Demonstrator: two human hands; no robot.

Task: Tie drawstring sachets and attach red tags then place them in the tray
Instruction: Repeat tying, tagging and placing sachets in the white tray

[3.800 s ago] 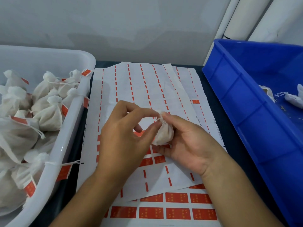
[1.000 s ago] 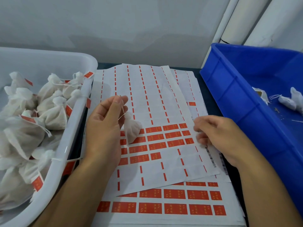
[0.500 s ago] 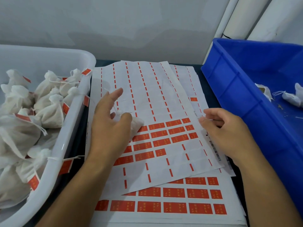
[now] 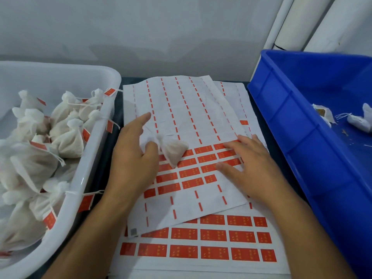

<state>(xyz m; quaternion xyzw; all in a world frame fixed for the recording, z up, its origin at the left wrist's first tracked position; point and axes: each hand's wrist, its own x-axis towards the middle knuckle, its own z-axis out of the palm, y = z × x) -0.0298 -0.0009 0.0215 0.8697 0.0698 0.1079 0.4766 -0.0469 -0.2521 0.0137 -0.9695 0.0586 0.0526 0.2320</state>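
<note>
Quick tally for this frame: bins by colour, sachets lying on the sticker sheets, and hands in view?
White tray: 1
Blue bin: 1
Sachet on the sticker sheets: 1
Hands: 2 (left hand, right hand)
Total: 5

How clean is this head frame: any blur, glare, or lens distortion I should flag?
Head view: soft overall, the left hand and right hand slightly smeared; wide-angle bowing curves the white tray rim and blue bin wall; lighting is flat and even, faint shadows under the hands on the sticker sheet; no strong glare.
</note>
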